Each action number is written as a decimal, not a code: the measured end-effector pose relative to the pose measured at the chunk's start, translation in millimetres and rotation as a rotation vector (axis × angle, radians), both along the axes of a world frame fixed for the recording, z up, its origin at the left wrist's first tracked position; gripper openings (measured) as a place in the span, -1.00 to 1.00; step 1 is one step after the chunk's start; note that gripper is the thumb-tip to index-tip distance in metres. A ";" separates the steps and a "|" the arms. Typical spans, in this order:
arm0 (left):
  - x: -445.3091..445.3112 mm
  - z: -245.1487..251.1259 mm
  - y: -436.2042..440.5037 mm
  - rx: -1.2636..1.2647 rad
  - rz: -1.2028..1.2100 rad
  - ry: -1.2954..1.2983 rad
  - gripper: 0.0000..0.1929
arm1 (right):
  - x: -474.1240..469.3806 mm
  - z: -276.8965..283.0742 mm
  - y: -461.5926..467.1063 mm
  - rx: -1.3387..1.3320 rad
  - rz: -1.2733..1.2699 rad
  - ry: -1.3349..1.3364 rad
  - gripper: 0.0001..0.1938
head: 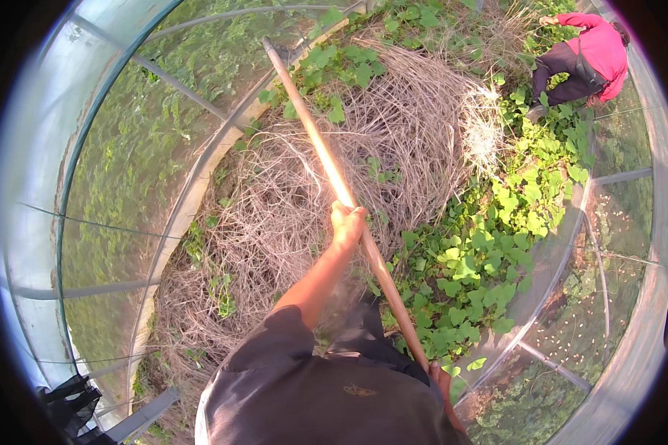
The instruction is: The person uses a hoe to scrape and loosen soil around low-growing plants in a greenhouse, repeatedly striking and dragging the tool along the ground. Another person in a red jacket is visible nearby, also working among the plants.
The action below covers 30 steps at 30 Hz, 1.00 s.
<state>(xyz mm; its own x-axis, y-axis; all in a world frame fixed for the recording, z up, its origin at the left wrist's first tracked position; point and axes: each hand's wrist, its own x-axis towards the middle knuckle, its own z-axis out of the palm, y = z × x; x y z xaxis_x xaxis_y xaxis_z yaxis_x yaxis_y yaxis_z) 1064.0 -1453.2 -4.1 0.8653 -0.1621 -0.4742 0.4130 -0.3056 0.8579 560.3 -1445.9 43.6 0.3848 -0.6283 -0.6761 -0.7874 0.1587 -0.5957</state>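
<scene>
A long wooden pole handle (324,153) slants across the view, from the upper left down to my right side. Around its middle my left hand (348,223) is closed, with the arm stretched forward. My right hand (438,377) grips the lower end beside my hip, partly hidden by my dark shirt. The far end turns dark, like a socket, near the left wall's base; I cannot tell what tool head it carries. Beneath the pole lies a thick heap of dry stalks (401,139), with green leafy shoots (362,64) poking through.
Broad-leaved green vines (467,267) grow along the right. Metal greenhouse pipes (197,161) and clear sheeting (128,183) curve along both sides. Black netting (69,406) hangs at lower left. Another person (598,53) in a pink top bends over at the upper right.
</scene>
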 end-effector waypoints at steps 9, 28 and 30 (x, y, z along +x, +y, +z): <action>78.3 -53.1 -28.6 0.431 -0.196 -0.056 -0.48 | 94.1 -30.5 -7.1 0.352 -0.014 0.072 -0.25; -44.2 -71.5 25.3 0.223 -0.078 -0.019 -0.63 | 20.9 67.6 -31.5 0.011 0.162 0.220 -0.38; -86.7 -56.3 30.4 0.147 -0.061 0.032 -0.61 | -17.4 87.4 -42.4 0.095 0.118 0.301 -0.38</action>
<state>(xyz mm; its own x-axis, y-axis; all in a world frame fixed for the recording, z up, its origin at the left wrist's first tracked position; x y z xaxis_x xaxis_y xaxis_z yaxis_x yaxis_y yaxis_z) 977.3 -1422.8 -60.4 0.8401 -0.1406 -0.5239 0.4163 -0.4521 0.7888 542.9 -1488.3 131.0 0.2258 -0.5196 -0.8240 -0.9419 0.0994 -0.3208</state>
